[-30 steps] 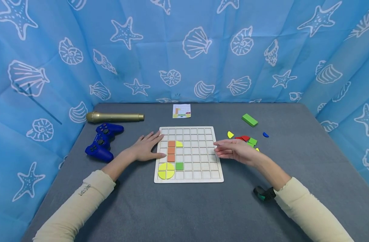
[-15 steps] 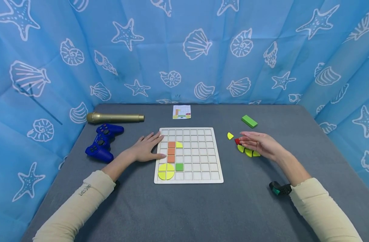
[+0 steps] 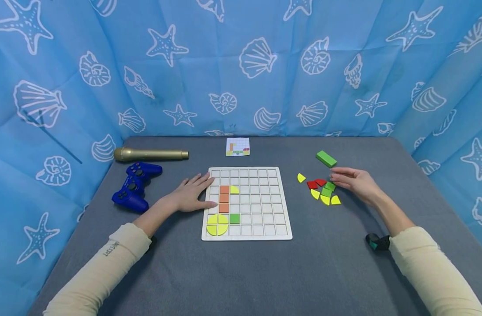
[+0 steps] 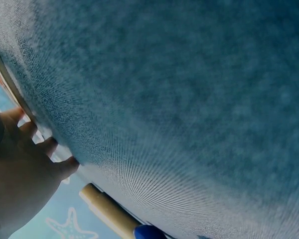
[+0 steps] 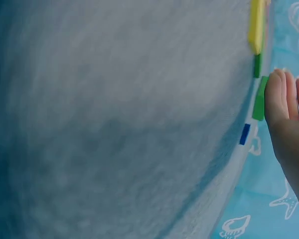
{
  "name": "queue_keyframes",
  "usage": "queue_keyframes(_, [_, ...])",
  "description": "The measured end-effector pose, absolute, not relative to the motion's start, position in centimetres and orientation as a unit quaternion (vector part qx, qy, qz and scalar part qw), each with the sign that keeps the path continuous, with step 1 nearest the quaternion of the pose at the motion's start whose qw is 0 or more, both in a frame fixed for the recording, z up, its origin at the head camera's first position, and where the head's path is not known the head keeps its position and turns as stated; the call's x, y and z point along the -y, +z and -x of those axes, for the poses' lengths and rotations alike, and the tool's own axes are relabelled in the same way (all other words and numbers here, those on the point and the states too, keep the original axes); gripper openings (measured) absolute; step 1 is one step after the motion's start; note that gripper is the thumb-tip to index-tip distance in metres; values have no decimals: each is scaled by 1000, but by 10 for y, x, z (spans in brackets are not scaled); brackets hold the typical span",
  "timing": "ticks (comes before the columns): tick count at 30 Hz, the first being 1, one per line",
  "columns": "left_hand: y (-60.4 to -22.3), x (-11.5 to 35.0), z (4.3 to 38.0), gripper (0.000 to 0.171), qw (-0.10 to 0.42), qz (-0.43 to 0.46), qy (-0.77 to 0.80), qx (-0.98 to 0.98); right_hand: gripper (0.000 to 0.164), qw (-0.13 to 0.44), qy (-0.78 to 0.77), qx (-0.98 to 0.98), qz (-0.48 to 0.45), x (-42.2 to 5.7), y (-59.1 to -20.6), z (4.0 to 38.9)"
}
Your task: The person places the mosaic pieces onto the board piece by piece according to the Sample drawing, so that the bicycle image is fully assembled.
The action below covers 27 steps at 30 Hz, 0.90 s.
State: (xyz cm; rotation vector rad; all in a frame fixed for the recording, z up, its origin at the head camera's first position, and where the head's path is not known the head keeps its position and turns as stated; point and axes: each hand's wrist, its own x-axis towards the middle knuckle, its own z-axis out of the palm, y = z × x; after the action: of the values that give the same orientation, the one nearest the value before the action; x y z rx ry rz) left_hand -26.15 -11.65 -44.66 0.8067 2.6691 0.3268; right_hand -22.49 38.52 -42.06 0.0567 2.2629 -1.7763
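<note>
My left hand [image 3: 188,193] rests at the left edge of the white grid board [image 3: 260,237], fingers spread, thumb over the rim. On the board lie a column of orange squares [image 3: 224,199], a yellow quarter piece [image 3: 234,189], a yellow circle of quarter pieces [image 3: 217,224] and a green square [image 3: 235,218]. My right hand [image 3: 357,184] hovers beside the loose pieces with its fingers extended and nothing visible between them. Closest to its fingertips are loose green squares [image 3: 326,192], with red pieces [image 3: 312,184] and yellow quarter pieces [image 3: 325,199] around them.
A green block [image 3: 326,159] lies behind the loose pieces. A small blue piece [image 5: 244,134] shows in the right wrist view. A pattern card [image 3: 238,147] lies beyond the board. At the left are a gold microphone [image 3: 152,154] and a blue game controller [image 3: 134,188].
My right hand has moved right, from the board's right edge to the far side of the loose pieces, uncovering them. My left hand has stayed in place.
</note>
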Motion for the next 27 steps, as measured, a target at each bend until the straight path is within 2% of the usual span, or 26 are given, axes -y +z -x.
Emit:
queue_keyframes(5, [-448, 116, 262, 92, 167, -282, 114, -938, 53, 109, -499, -860, 2, -390, -426, 225])
queue_keyframes(12, [-449, 116, 261, 92, 162, -283, 111, -939, 48, 107, -471, -875, 42, -390, -431, 224])
queue_keyframes(18, [-448, 116, 261, 92, 158, -282, 113, -939, 44, 76, -422, -898, 100, -384, -433, 224])
queue_keyframes(27, [-447, 116, 260, 92, 162, -282, 116, -938, 45, 90, -367, -919, 109, -383, -430, 228])
